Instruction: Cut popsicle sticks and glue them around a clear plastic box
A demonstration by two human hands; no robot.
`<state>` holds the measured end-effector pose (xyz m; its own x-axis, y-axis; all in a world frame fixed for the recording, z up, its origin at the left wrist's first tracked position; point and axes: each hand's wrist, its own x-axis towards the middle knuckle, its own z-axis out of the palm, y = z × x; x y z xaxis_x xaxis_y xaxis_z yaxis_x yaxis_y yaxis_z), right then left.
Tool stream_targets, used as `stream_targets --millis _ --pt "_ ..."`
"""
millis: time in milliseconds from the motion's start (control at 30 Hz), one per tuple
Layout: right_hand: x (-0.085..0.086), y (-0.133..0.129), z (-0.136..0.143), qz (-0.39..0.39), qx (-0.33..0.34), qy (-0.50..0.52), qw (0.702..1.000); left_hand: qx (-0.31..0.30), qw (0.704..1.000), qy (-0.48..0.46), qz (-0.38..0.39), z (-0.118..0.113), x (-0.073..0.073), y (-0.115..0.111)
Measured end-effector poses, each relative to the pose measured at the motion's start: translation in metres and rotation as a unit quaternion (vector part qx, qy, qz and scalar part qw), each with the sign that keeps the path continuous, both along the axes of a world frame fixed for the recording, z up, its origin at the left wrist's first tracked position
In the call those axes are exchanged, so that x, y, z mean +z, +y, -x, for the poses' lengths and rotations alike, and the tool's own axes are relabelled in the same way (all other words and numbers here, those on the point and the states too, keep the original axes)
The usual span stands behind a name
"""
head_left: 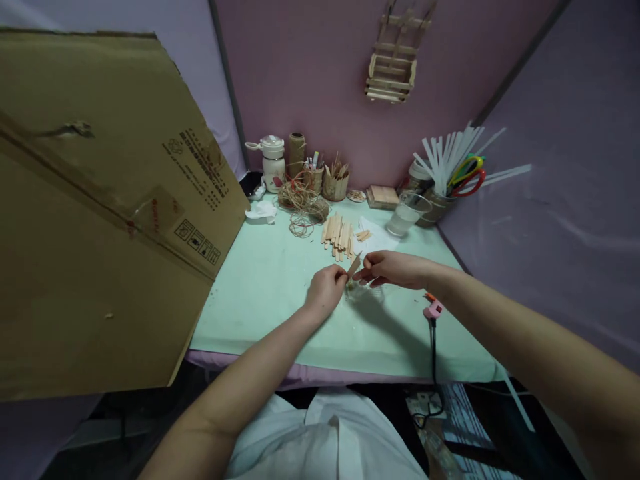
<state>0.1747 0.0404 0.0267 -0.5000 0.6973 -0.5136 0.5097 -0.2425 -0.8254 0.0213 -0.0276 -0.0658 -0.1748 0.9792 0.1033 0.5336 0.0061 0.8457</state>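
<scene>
My left hand (327, 288) pinches a flat wooden piece (355, 265) mid-table (280, 293); right hand (387, 268) beside it, fingers bent, grip unclear. Craft sticks (339, 237) just behind, tangled twine (303, 200) toward back edge, cardboard (115, 220) over left edge.

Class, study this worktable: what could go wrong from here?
The black cord hangs over the front edge, so a snag could drag the pink tool off.

That tool lies close to the right forearm; if it is hot, which I cannot tell, a brush could burn.

The left hand pinches a thin wooden piece near the right hand's fingers; it might slip or poke them.
</scene>
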Motion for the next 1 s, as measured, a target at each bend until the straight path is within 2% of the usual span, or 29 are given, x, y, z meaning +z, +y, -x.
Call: stream_targets --millis 200,633,867,1000 --pt "-0.002 -0.001 0.0 0.001 -0.01 0.014 1.0 -0.01 1.0 0.009 -0.003 0.0 0.0 0.001" --pt "-0.005 -0.002 -0.008 0.003 0.011 0.037 0.999 -0.005 0.997 0.077 0.011 -0.007 0.013 -0.003" --pt "-0.014 -0.001 -0.004 -0.089 0.03 -0.012 0.995 -0.014 0.997 0.074 0.001 -0.004 0.005 -0.001" --pt "0.002 -0.007 -0.013 -0.175 0.04 -0.048 0.983 -0.002 0.999 0.025 -0.038 0.003 -0.004 0.001"
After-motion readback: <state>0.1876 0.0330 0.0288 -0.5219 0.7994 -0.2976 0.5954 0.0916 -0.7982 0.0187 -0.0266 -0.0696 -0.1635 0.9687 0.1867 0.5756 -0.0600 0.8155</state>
